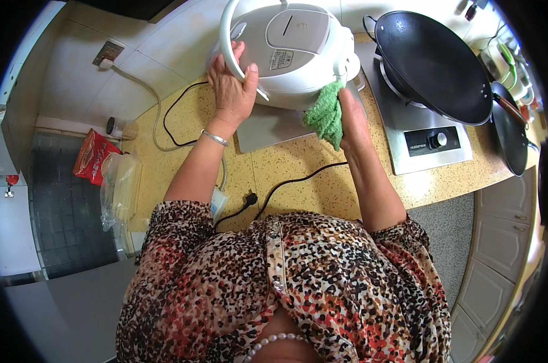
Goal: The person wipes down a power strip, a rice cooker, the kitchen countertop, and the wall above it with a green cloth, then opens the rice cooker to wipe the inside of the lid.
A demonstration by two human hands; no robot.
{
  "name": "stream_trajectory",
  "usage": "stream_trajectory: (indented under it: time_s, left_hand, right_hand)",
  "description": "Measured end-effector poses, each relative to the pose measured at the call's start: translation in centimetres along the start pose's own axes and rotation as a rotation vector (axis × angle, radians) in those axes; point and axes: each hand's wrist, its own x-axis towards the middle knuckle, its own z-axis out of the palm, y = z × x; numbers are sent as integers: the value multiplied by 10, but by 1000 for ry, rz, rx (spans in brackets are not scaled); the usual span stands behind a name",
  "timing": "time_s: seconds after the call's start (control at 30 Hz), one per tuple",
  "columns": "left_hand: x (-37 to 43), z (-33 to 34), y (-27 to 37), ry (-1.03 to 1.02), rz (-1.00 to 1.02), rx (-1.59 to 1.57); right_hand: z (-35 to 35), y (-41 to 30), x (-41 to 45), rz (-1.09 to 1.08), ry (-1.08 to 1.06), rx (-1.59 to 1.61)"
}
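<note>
A white rice cooker (296, 68) with a grey lid panel stands tilted in view near the tiled wall, over a flat grey plate (274, 129) on the speckled yellow counter. My left hand (233, 86) is around the lower part of the cooker's raised white handle (228, 45), thumb on its near side. In my right hand (354, 120) is a bunched green cloth (326, 115), held against the cooker's near right side. Some of the right fingers are hidden behind the cloth.
Right of the cooker, a black wok (433, 68) sits on a steel single-burner stove (428, 140); a smaller dark pan (510, 136) lies beyond. Black cable (296, 179), its loose plug (251, 198) and a power strip (218, 204) lie on the counter. A red packet (95, 156) is at left.
</note>
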Motion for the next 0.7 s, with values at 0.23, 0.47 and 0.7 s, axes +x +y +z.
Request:
stream_trajectory:
  time_s: [0.23,0.47,0.7]
  left_hand:
    - [-4,-3,0,7,-20,-21]
    - [9,-18,10,33,-2,-20]
    - [-10,-14,-2,35,-26,-56]
  right_hand:
    - [-4,10,-1,71,36,32]
    - [16,-21,-14,-44,-55,27]
    - [3,13,-8,75,29,120]
